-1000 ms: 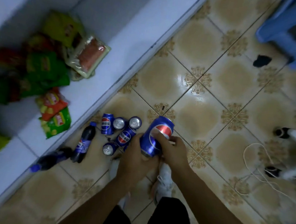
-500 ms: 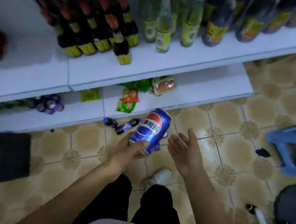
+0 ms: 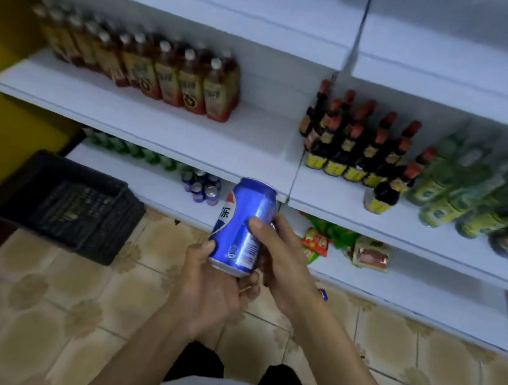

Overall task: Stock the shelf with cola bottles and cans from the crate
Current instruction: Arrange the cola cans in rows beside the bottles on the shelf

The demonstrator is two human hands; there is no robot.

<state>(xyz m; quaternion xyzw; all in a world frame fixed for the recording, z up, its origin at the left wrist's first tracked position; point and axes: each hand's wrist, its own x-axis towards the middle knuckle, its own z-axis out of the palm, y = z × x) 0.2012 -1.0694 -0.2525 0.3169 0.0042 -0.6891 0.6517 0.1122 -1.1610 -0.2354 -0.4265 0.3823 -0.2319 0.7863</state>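
Note:
A blue cola can is held upright in front of the white shelf unit, level with the front edge of the middle shelf. My left hand cups its bottom and left side. My right hand grips its right side, thumb across the can. On the bottom shelf behind the can, a small group of blue cola cans stands. The black plastic crate sits on the floor at the left.
The middle shelf carries brown tea bottles on the left, dark sauce bottles in the middle and green bottles on the right. Snack packets lie on the bottom shelf at the right. Green bottles line the bottom shelf's back.
The view has swung up from the floor to the shelves. My right hand, open half a second ago, now grips the can again with the left. The can has risen to the middle shelf's edge.

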